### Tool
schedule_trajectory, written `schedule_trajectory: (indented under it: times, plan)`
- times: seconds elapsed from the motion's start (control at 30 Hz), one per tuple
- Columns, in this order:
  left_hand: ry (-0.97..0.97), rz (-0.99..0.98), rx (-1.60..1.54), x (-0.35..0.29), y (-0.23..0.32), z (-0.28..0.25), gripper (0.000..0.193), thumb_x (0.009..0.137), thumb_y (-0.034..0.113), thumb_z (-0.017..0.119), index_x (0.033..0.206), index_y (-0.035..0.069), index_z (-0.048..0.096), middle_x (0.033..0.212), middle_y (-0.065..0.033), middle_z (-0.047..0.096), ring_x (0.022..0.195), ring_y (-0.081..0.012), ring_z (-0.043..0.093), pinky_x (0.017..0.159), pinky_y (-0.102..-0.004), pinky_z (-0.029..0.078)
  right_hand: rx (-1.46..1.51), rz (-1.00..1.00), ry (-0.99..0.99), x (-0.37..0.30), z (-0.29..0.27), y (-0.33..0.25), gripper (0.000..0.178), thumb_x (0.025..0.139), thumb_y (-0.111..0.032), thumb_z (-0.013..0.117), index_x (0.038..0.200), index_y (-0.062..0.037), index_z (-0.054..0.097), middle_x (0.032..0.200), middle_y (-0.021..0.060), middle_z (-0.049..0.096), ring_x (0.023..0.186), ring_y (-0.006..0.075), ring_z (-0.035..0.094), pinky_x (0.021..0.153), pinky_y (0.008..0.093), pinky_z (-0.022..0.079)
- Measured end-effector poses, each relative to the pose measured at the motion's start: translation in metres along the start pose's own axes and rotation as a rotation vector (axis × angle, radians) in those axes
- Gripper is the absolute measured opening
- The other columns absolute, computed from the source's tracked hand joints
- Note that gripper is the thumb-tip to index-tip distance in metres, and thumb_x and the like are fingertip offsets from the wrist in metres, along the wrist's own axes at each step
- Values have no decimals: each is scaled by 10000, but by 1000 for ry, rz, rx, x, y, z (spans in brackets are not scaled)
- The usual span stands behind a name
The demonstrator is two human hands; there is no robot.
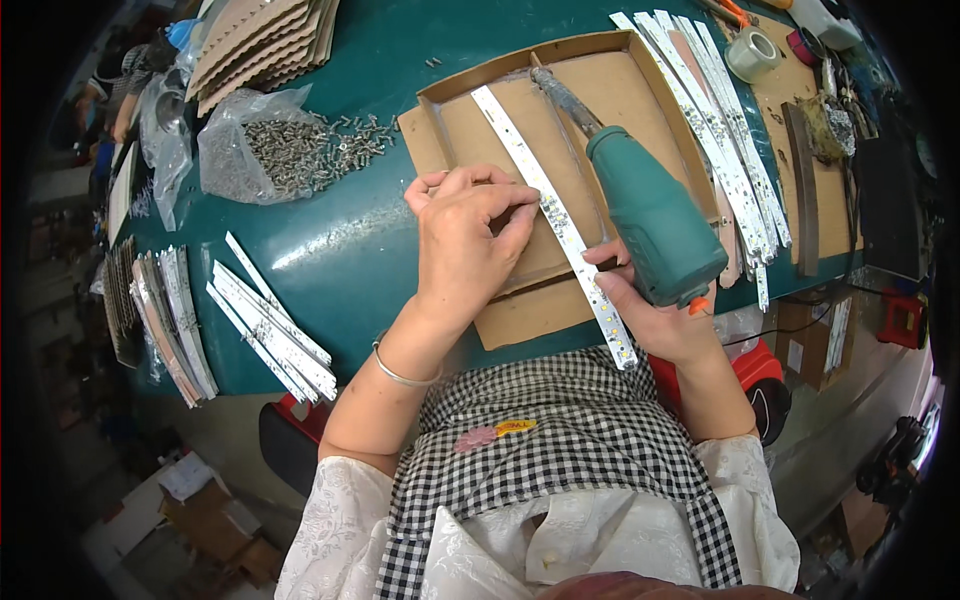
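Observation:
A long white LED circuit strip (520,155) slants across a shallow cardboard tray (480,290), its near end over my apron. My right hand (655,315) pinches the strip's lower part between thumb and fingers. Over that hand lies a green-bodied tool (655,210) with a stained metal shaft; whether the hidden fingers grip it, I cannot tell. My left hand (465,225) is closed at the strip's middle, thumb and forefinger tips together against its left edge. Anything tiny between those tips is too small to make out.
A clear bag (235,165) spills small metal parts (320,150) on the green table. More white strips (275,335) lie at left and a stack of strips (715,130) at right. Corrugated cardboard pieces (265,45) stand far left. A tape roll (752,54) sits far right.

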State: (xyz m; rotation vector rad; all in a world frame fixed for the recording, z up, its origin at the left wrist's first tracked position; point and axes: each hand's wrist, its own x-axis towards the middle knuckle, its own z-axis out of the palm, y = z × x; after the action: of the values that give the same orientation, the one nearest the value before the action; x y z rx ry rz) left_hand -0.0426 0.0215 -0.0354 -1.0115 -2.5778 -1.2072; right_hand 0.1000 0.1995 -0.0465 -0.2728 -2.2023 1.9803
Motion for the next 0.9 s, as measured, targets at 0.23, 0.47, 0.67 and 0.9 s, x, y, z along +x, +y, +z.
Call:
schedule_trajectory:
  times: [0.23, 0.47, 0.67, 0.9]
  plan:
    - [-17, 2, 35, -2, -4, -1, 128, 756, 89, 804, 878, 129, 800, 843, 6, 696, 876, -157, 648, 931, -356, 361, 122, 4, 1, 5, 5, -6, 412, 866, 91, 673, 1249, 39, 532, 1097, 121, 693, 903, 123, 682, 785, 261, 552]
    - [-30, 23, 21, -1, -4, -2, 139, 748, 83, 807, 879, 130, 801, 779, 0, 681, 869, -163, 651, 916, -357, 374, 178, 47, -21, 7, 2, -6, 416, 800, 82, 723, 1186, 53, 569, 1076, 133, 720, 993, 186, 720, 865, 307, 574]
    - [-43, 47, 44, 0, -4, -2, 151, 739, 75, 804, 878, 133, 798, 769, 4, 673, 867, -160, 648, 934, -367, 365, 125, 4, -15, 7, 1, -3, 378, 802, 90, 715, 1158, 43, 596, 1062, 116, 721, 973, 161, 708, 859, 298, 565]
    - [-62, 40, 75, 0, 0, -2, 129, 742, 75, 805, 859, 124, 786, 784, 0, 668, 852, -156, 641, 964, -393, 347, 119, -93, -45, 10, 2, -6, 310, 892, 89, 652, 1172, 12, 544, 1086, 129, 682, 837, 115, 670, 737, 228, 536]
